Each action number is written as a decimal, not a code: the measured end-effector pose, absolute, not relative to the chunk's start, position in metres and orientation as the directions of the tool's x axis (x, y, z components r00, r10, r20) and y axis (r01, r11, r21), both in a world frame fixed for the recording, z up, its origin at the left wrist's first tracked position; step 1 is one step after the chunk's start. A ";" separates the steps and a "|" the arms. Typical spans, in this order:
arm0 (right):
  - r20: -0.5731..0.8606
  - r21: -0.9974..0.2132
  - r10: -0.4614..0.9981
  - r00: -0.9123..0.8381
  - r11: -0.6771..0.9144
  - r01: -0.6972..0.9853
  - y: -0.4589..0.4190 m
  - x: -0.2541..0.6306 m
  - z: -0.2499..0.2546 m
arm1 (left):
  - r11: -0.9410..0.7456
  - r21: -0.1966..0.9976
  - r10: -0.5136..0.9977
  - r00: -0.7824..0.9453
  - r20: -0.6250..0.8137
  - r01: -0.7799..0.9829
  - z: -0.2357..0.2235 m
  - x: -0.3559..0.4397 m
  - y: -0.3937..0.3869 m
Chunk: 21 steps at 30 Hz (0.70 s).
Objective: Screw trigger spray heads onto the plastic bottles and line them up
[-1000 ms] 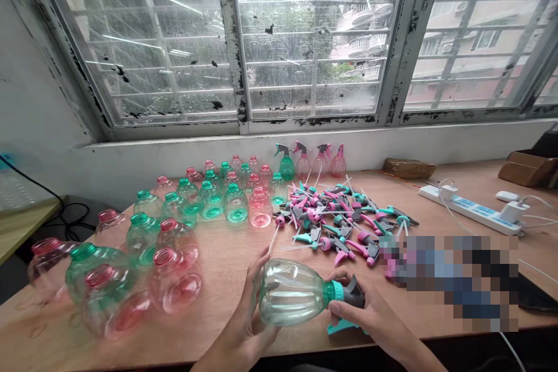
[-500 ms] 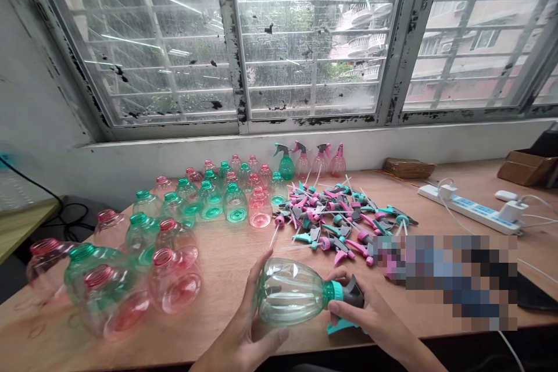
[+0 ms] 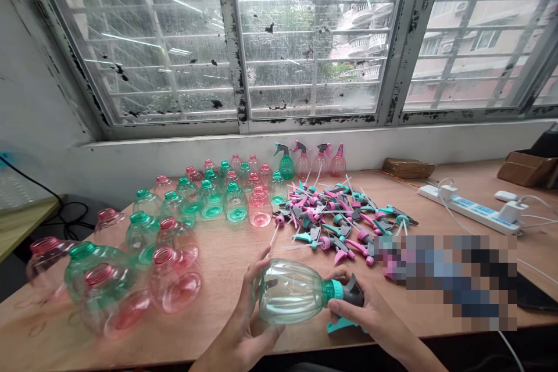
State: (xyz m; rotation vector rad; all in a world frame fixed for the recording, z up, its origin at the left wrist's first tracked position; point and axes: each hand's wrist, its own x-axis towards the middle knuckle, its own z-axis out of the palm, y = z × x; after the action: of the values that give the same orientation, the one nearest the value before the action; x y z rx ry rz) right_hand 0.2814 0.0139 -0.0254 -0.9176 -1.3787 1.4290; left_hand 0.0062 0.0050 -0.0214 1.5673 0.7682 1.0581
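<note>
A clear green spray bottle [image 3: 292, 292] lies sideways in the air above the front of the table, between both hands. My left hand [image 3: 250, 314] is wrapped round its base, thumb below and fingers behind. At the neck, my right hand [image 3: 360, 308] grips the turquoise collar and grey spray head [image 3: 352, 292] between thumb and fingers. The head sits on the bottle's mouth; how tightly cannot be seen. Under the right hand shows a turquoise trigger piece [image 3: 344, 325]. Beyond the hands lies a pile of pink, turquoise and grey spray heads [image 3: 335, 215] with white tubes.
Several open pink and green bottles [image 3: 211, 200] stand on the left of the table [image 3: 226, 325]. Several bottles with heads [image 3: 303, 163] stand by the wall. A power strip [image 3: 471, 209], a brown packet [image 3: 407, 168] and a cardboard box [image 3: 529, 165] are at the right.
The fingers of my left hand have shifted slightly round the bottle's base, and the bottle has turned a little. My right hand keeps almost the same place at the collar.
</note>
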 end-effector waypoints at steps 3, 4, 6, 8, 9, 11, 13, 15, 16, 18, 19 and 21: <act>0.083 -0.992 0.953 -0.293 0.052 -0.113 0.014 0.281 -0.026 | -0.256 0.964 0.895 0.359 0.264 -0.070 -0.021 0.011 0.004; 0.083 -0.992 0.954 -0.289 0.051 -0.115 0.014 0.281 -0.026 | -0.255 0.964 0.896 0.355 0.266 -0.078 -0.021 0.012 0.003; 0.082 -0.992 0.954 -0.288 0.049 -0.118 0.014 0.281 -0.026 | -0.232 0.969 0.898 0.363 0.247 -0.086 -0.021 0.012 0.003; 0.082 -0.992 0.953 -0.291 0.049 -0.120 0.014 0.281 -0.027 | -0.201 0.976 0.899 0.380 0.219 -0.086 -0.019 0.011 0.003; 0.084 -0.991 0.952 -0.293 0.050 -0.124 0.014 0.281 -0.027 | -0.191 0.979 0.898 0.389 0.206 -0.077 -0.019 0.009 0.003; 0.090 -0.989 0.951 -0.296 0.051 -0.137 0.014 0.281 -0.028 | -0.184 0.982 0.888 0.421 0.185 -0.043 -0.016 0.006 0.003; 0.095 -0.988 0.950 -0.297 0.052 -0.148 0.015 0.281 -0.029 | -0.194 0.981 0.865 0.471 0.172 -0.002 -0.014 0.004 0.004; 0.099 -0.987 0.951 -0.293 0.056 -0.152 0.015 0.281 -0.030 | -0.214 0.977 0.842 0.509 0.176 0.016 -0.012 0.002 0.005; 0.102 -0.987 0.952 -0.290 0.060 -0.152 0.015 0.281 -0.031 | -0.230 0.973 0.838 0.513 0.187 0.022 -0.011 0.001 0.005; 0.105 -0.986 0.952 -0.286 0.063 -0.152 0.015 0.281 -0.032 | -0.254 0.967 0.837 0.507 0.206 0.026 -0.011 0.001 0.005; 0.105 -0.986 0.953 -0.282 0.064 -0.152 0.015 0.281 -0.032 | -0.265 0.964 0.837 0.503 0.216 0.028 -0.011 0.001 0.005; 0.104 -0.987 0.955 -0.279 0.065 -0.146 0.014 0.281 -0.032 | -0.269 0.963 0.836 0.501 0.224 0.018 -0.012 0.002 0.005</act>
State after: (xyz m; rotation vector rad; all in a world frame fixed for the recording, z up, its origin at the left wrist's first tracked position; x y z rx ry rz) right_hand 0.2811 0.0140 -0.0315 -0.8937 -1.3515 1.4119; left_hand 0.0017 0.0054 -0.0123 1.6606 0.7384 0.9428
